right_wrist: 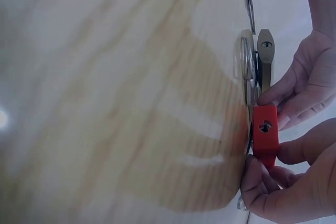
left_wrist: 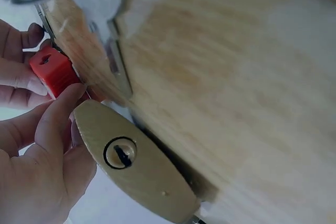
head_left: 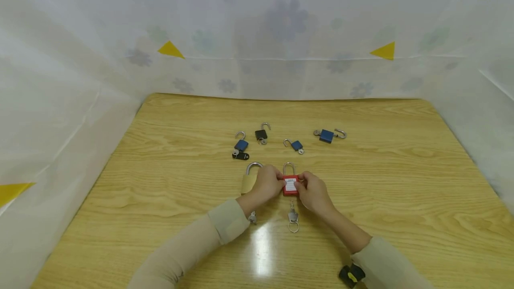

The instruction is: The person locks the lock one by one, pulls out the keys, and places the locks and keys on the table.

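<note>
A red padlock (head_left: 291,192) with a white label lies at the middle of the table, its shackle pointing away. My left hand (head_left: 268,183) holds its left side, thumb on the label's edge. From the right, my right hand (head_left: 314,191) pinches the opposite side between thumb and fingers. The red padlock's keyhole end (right_wrist: 265,126) faces the right wrist camera, with no key in it. Right beside my left hand lies a big brass padlock (head_left: 248,183), partly covered by that hand; its keyhole face (left_wrist: 136,156) shows large in the left wrist view.
Keys on a ring (head_left: 293,217) lie in front of the red padlock, and another key (head_left: 252,217) shows below my left wrist. Farther back are blue padlocks (head_left: 241,145), (head_left: 297,145), (head_left: 326,136) and a black padlock (head_left: 261,134), their shackles open with keys attached.
</note>
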{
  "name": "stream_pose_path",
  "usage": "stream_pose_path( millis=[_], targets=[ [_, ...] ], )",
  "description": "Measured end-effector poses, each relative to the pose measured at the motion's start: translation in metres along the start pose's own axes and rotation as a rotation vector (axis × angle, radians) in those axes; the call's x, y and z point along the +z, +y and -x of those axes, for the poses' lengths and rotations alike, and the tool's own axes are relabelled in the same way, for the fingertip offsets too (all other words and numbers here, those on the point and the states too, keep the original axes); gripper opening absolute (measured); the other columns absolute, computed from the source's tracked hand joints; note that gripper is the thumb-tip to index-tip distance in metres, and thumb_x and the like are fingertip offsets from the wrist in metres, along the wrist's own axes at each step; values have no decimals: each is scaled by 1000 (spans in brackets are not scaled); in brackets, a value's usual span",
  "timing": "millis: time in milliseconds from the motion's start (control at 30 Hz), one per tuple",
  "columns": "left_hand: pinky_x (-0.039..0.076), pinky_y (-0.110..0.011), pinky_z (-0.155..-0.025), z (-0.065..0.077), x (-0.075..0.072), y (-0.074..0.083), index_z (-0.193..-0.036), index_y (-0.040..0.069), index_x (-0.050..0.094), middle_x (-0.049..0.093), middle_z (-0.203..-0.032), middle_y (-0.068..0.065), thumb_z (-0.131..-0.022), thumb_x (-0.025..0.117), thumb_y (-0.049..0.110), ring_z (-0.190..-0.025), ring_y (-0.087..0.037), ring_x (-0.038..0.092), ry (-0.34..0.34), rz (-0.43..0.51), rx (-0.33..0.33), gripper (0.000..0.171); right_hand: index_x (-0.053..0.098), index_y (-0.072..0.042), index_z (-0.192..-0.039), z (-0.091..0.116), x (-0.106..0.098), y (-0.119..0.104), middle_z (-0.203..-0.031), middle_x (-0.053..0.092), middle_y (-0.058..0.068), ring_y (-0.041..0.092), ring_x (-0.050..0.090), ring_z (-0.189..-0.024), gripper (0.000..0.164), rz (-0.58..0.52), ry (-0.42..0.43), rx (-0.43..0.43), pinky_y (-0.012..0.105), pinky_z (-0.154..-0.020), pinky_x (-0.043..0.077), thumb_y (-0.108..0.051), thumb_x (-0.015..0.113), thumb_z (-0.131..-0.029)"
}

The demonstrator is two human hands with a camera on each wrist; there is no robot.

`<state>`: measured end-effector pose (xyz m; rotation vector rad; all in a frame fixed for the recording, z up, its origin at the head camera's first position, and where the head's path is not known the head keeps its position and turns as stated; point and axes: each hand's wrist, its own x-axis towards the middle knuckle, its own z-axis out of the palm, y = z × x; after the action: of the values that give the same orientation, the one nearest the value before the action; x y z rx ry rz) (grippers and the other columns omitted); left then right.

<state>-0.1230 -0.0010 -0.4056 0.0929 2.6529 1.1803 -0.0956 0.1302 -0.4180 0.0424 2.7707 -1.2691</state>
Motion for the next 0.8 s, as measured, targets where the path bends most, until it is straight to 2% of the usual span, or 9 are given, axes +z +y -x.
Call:
stream_pose_path(
  millis=[167, 300, 467, 600, 733, 800],
  targets=[
    [49, -22, -63, -1, -2, 1, -82, -3, 72, 71, -83, -14, -79, 70, 2, -75, -19, 61, -34, -36, 12, 7, 59, 9, -96, -2, -1, 0, -72, 57, 11, 16, 50, -64, 14, 17, -10, 16, 20, -53, 39, -1, 58, -86],
    [47, -22, -60, -2, -7, 2, -81, -3, 71, 70, -83, -14, -82, 68, 6, -72, -19, 59, -79, -78, 14, 10, 58, 10, -100, -3, -5, -1, -76, 59, 12, 16, 51, -66, 19, 46, -52, 31, 21, -54, 40, -5, 57, -88],
    [53, -29, -69, -4, -19, 8, -97, -4, 69, 70, -98, -16, -84, 66, 11, -84, -23, 64, -100, -108, 9, 20, 53, 10, -113, -10, -18, -2, -89, 61, 17, 21, 57, -75, 29, 50, -31, 10, 26, -62, 47, -10, 53, -92],
    [54, -33, -79, -7, -25, 14, -111, -2, 64, 67, -106, -15, -86, 64, 13, -95, -24, 63, -74, -50, 36, 29, 51, 9, -119, -24, -27, -1, -105, 59, 23, 30, 58, -94, 31, -70, 11, -16, 36, -79, 52, -10, 50, -94],
    [53, -33, -83, -19, -25, 20, -117, -1, 61, 66, -110, -15, -87, 63, 14, -102, -26, 62, -20, 18, 67, 33, 48, 7, -126, -42, -34, -1, -124, 53, 25, 35, 52, -113, 35, -207, 25, 2, 44, -96, 46, -11, 48, -96],
    [54, -31, -82, -27, -23, 23, -119, 0, 60, 64, -113, -14, -88, 62, 14, -103, -26, 61, -1, 49, 55, 34, 45, 6, -129, -50, -36, -2, -131, 48, 25, 35, 48, -119, 38, -257, 24, 23, 45, -100, 43, -11, 46, -97]
  ],
)
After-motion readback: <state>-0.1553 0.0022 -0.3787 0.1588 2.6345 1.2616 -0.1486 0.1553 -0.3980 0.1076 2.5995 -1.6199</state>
